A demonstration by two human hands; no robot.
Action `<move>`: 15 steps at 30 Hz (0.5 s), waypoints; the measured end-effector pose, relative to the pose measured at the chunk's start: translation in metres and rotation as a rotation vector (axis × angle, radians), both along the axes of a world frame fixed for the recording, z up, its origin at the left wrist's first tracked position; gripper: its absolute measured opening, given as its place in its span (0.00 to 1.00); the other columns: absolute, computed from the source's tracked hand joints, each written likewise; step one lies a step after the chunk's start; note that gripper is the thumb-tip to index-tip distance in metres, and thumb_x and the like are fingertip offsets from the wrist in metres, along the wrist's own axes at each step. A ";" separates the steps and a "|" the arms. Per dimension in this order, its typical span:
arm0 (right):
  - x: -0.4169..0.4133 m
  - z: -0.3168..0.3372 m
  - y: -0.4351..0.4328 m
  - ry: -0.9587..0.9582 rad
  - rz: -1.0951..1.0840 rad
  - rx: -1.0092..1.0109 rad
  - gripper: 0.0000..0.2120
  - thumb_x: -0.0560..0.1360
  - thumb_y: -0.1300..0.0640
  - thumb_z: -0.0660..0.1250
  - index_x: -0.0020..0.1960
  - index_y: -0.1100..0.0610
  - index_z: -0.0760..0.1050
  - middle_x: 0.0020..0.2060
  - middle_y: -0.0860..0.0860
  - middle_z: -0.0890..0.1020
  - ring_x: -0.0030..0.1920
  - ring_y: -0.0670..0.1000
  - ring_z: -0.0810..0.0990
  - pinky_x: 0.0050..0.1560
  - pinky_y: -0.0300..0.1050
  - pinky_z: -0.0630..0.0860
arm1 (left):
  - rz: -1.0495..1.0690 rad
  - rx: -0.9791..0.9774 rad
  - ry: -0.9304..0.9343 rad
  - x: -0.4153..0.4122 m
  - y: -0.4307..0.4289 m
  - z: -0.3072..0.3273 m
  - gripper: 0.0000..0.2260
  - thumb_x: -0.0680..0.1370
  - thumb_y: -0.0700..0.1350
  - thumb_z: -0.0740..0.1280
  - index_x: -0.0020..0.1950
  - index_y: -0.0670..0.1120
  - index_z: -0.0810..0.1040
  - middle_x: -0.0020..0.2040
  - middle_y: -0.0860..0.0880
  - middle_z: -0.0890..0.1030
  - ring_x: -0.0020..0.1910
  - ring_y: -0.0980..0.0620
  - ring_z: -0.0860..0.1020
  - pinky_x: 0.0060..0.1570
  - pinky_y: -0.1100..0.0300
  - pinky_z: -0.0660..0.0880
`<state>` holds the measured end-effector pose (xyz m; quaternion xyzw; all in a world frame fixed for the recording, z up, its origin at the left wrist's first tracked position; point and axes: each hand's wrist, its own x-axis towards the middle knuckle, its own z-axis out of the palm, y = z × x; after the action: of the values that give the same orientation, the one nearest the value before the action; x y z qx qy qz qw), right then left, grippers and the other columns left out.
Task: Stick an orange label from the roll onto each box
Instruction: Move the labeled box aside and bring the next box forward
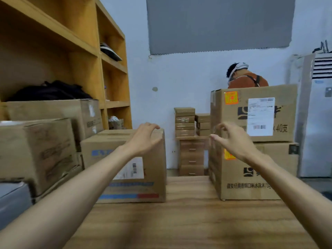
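Note:
A cardboard box (154,177) with a white barcode sticker and blue-red stripe stands on the wooden table (188,221) at left centre. My left hand (145,139) hovers in front of its upper right corner, fingers loosely curled, holding nothing. On the right, two larger boxes are stacked. The upper box (285,115) carries an orange label (231,97) and a white shipping slip. The lower box (269,173) shows an orange label (228,155), partly hidden by my right hand (231,139), which is raised before the stack with fingers spread. No label roll is in view.
More cardboard boxes (36,150) are piled at the left beside a wooden shelf unit (71,42). A small drawer cabinet (192,155) with stacked flat boxes stands behind the table. A person in an orange top (248,79) is behind the right stack.

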<state>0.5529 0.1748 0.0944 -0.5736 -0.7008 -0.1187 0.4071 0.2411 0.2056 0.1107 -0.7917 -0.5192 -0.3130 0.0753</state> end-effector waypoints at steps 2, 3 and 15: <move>-0.048 -0.007 -0.001 -0.043 0.039 -0.043 0.19 0.76 0.42 0.68 0.60 0.53 0.75 0.58 0.52 0.79 0.56 0.53 0.78 0.54 0.52 0.76 | 0.054 -0.036 0.001 -0.035 -0.009 -0.006 0.21 0.81 0.55 0.65 0.72 0.50 0.71 0.70 0.49 0.72 0.69 0.49 0.70 0.68 0.46 0.70; -0.069 -0.010 0.000 -0.053 0.054 -0.061 0.21 0.76 0.42 0.68 0.62 0.54 0.75 0.60 0.53 0.79 0.58 0.54 0.77 0.55 0.52 0.76 | 0.076 -0.056 -0.002 -0.052 -0.012 -0.009 0.21 0.81 0.54 0.64 0.73 0.50 0.70 0.71 0.49 0.71 0.70 0.49 0.69 0.68 0.45 0.70; -0.199 -0.021 0.041 -0.075 0.054 -0.186 0.26 0.76 0.41 0.67 0.69 0.53 0.70 0.65 0.54 0.75 0.62 0.56 0.76 0.57 0.53 0.74 | 0.298 -0.150 -0.105 -0.190 0.000 -0.032 0.28 0.80 0.52 0.66 0.78 0.49 0.63 0.75 0.43 0.65 0.74 0.43 0.64 0.67 0.45 0.68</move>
<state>0.3535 0.2154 0.0738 -0.5851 -0.7387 -0.0637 0.3286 0.0506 0.2056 0.0787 -0.6918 -0.6561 -0.2996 0.0342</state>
